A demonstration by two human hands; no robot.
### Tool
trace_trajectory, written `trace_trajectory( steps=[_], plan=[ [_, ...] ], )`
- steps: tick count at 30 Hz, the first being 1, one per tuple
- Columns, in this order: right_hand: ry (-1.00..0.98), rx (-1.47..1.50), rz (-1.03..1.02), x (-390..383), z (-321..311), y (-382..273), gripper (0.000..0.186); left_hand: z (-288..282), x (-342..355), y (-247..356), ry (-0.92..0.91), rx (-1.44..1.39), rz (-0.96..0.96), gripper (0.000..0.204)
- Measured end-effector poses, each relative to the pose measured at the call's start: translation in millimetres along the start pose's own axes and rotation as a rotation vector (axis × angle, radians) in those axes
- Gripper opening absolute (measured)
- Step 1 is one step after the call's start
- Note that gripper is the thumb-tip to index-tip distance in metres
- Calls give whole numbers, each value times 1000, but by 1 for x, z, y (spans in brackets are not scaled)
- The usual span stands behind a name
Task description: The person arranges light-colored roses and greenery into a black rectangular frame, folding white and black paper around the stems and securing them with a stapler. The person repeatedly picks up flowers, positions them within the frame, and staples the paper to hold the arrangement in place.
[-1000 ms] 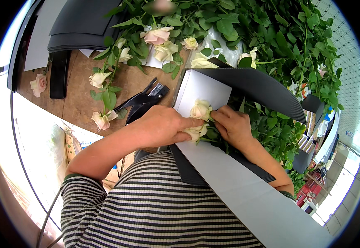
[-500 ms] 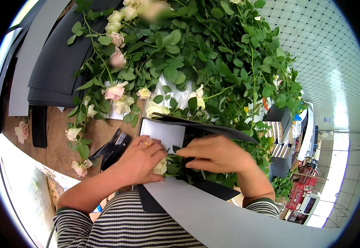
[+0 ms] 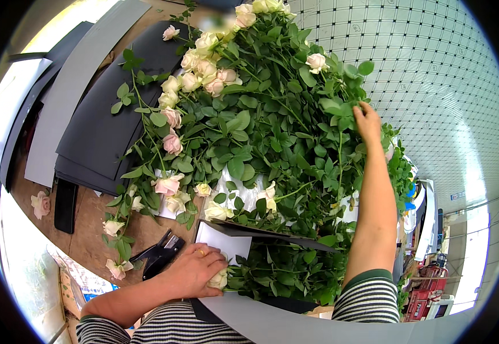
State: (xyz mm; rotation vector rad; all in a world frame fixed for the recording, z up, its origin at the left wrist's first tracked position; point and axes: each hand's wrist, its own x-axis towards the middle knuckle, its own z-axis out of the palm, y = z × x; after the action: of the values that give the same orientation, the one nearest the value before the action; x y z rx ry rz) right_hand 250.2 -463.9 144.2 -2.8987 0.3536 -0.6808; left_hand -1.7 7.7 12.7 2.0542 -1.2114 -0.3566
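Note:
My left hand (image 3: 201,268) lies near the table's front edge, thumb and fingers curled round a cream rose head (image 3: 219,279). Its leafy stems (image 3: 295,269) run rightward between dark wrapping sheets, with a white paper piece (image 3: 225,241) beside my fingers. Stretched far out to the right, my right hand (image 3: 367,121) has its fingers pinched at a leafy rose stem (image 3: 344,112) on the pile's edge; the leaves partly hide the grip. A pale pink rose (image 3: 316,62) stands just beyond that hand.
A big heap of roses (image 3: 272,114) covers the table's middle. A black stapler (image 3: 163,255) lies left of my left hand. Black sheets (image 3: 118,109), a grey sheet (image 3: 77,97) and a black phone (image 3: 65,206) are at the left. A long grey sheet (image 3: 295,321) crosses my front.
My right hand has left the bundle beside my left hand and reached far right to the heap's edge. My left hand keeps its hold; the view has tilted upward.

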Motion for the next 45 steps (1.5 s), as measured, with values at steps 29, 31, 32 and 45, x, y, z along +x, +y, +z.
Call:
trace_trajectory(
  steps=[29,31,32,45],
  plan=[
    [-728,162,-185,-350,-134,-66,12,3,-4,3,-4,6,-24,62],
    [-730,-7,-365,-351,-128,-56,15,4,-5,2,-6,24,-33,61],
    [-702,-60,-487,-343,-128,-57,17,5,-5,1,-2,32,-34,63],
    [-782,328,-436,-336,0,-157,27,0,-9,9,-107,42,-187,64]
  ],
)
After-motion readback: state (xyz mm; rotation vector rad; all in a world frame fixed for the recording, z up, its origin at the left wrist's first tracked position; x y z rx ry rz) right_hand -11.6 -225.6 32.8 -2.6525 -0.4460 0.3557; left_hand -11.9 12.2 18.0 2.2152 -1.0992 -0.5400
